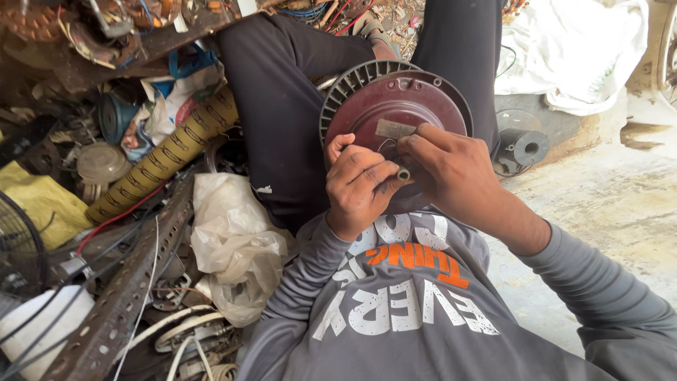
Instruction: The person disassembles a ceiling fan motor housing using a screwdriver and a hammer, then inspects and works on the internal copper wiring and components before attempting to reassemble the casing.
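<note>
I am sitting on the floor (606, 212) in my grey shirt (402, 303), with the round dark red motor cover (398, 106) propped between my legs. My left hand (360, 187) is curled almost shut, and its grip pinches a small grey tube (404, 173) between thumb and finger, right in front of the cover's lower middle. My right hand (451, 169) is bent too, with its fingertips touching the tube and the cover's face just beside it; I cannot tell if its grip really holds anything. Left of the cover, past my dark trouser leg (282, 120), lies a crumpled white plastic bag (236, 247), a long metal strip with holes (134, 282), and a yellow ribbed hose (166, 155). Right of the cover sits a small black cylinder part (527, 147). Farther off, beyond the cover, is a white cloth (571, 53).
</note>
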